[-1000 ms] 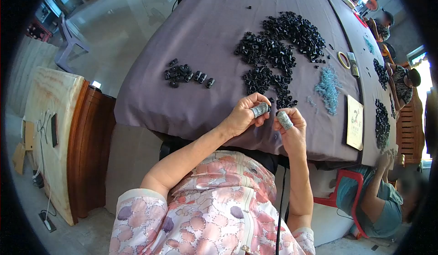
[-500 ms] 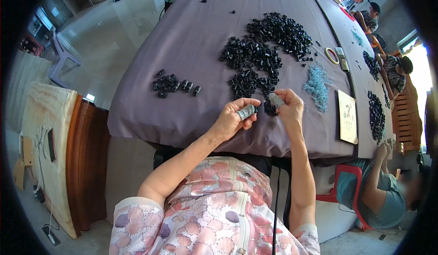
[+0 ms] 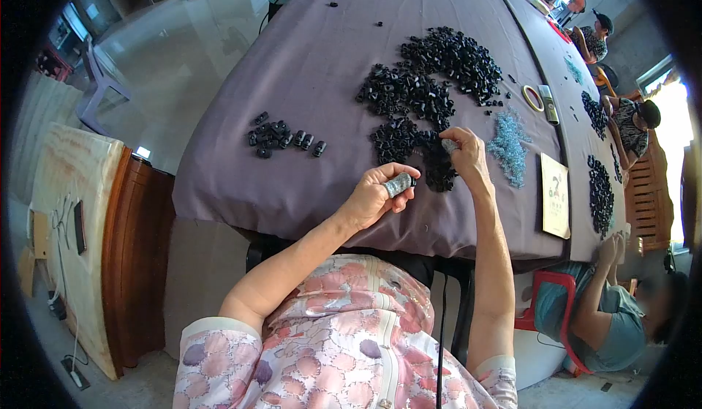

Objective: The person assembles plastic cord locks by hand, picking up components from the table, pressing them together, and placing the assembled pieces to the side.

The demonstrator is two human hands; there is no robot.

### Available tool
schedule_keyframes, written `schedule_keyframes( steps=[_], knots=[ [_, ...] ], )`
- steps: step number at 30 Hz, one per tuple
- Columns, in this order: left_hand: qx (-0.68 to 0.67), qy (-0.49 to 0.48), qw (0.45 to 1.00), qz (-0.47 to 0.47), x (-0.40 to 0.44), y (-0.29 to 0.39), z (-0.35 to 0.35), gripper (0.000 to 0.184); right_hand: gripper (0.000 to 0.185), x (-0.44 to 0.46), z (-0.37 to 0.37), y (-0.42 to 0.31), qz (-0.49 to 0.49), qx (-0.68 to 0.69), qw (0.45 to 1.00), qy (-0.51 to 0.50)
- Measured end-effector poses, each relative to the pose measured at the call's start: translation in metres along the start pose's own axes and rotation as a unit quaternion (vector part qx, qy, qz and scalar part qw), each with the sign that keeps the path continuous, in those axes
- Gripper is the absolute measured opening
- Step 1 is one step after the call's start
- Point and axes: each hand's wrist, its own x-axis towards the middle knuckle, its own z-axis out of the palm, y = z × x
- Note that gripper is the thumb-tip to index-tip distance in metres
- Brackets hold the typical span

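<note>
My left hand (image 3: 371, 198) is above the near edge of the cloth, closed on a small black plastic part (image 3: 413, 182). A grey wrap (image 3: 398, 184) covers one of its digits, next to that part. To the right, my right hand (image 3: 472, 162) reaches to the near piles, fingers pinched together; a grey wrap (image 3: 450, 145) shows at its fingertips, and whatever they hold is hidden. Loose black parts (image 3: 440, 171) lie beside and below it. Larger heaps of black parts (image 3: 406, 91) spread beyond. Off to the left sits a small group of black pieces (image 3: 274, 134).
Tiny translucent bluish pieces (image 3: 510, 149) lie right of my right hand. Farther right are a tape roll (image 3: 532, 98), a light-coloured marker-like object (image 3: 548, 104) and a booklet (image 3: 554, 195). A co-worker (image 3: 607, 310) sits on a red chair (image 3: 545, 284); others work along the far side.
My right hand has moved away from my left hand, forward to the near pile of black parts. My left hand stays nearly in place with its black part. The view has shifted slightly.
</note>
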Motion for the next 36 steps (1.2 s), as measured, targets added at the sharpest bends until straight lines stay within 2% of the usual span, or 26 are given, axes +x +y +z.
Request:
schedule_keyframes(
  steps=[4,10,13,16,17,19,22,25,26,29,33,36],
  knots=[
    [0.003,-0.003,1.000,0.002,0.001,0.000,-0.001,0.021,0.026,0.000,-0.002,-0.003,-0.018,0.018,1.000,-0.015],
    [-0.003,-0.007,1.000,0.004,0.000,-0.001,-0.002,0.021,0.019,0.000,-0.004,-0.001,-0.019,-0.044,0.998,-0.032],
    [-0.001,-0.008,1.000,0.002,0.002,-0.001,-0.002,0.020,0.017,-0.004,0.003,0.010,-0.071,-0.099,0.992,0.007],
    [-0.001,-0.006,1.000,0.006,0.002,-0.002,-0.002,0.018,0.013,-0.007,0.005,0.012,-0.027,0.034,0.996,0.073],
    [-0.002,-0.004,1.000,0.010,0.002,-0.001,-0.002,0.017,0.008,-0.009,0.002,0.010,0.113,0.114,0.985,0.062],
    [-0.005,-0.007,1.000,0.005,0.002,-0.002,-0.003,0.016,0.007,-0.019,-0.007,0.006,0.084,0.286,0.950,0.098],
    [-0.004,-0.013,1.000,0.008,0.004,-0.004,-0.004,0.016,0.011,-0.045,-0.017,-0.017,0.095,0.390,0.912,0.082],
    [0.025,-0.015,0.999,0.015,0.003,-0.004,-0.004,0.017,0.015,-0.076,-0.014,-0.042,0.101,0.516,0.850,0.020],
    [0.041,-0.015,0.999,0.017,0.002,-0.003,-0.003,0.018,0.017,-0.083,-0.010,-0.048,0.127,0.536,0.835,0.005],
    [0.048,-0.002,0.999,0.015,0.002,-0.003,0.000,0.020,0.017,-0.095,0.001,-0.057,0.158,0.506,0.848,-0.014],
    [0.088,-0.010,0.996,0.024,0.002,-0.003,0.001,0.020,0.012,-0.096,0.001,-0.061,0.153,0.478,0.865,0.003],
    [0.129,-0.014,0.991,0.031,0.001,-0.003,0.003,0.018,0.011,-0.099,-0.002,-0.066,0.156,0.450,0.879,-0.029]
  ],
)
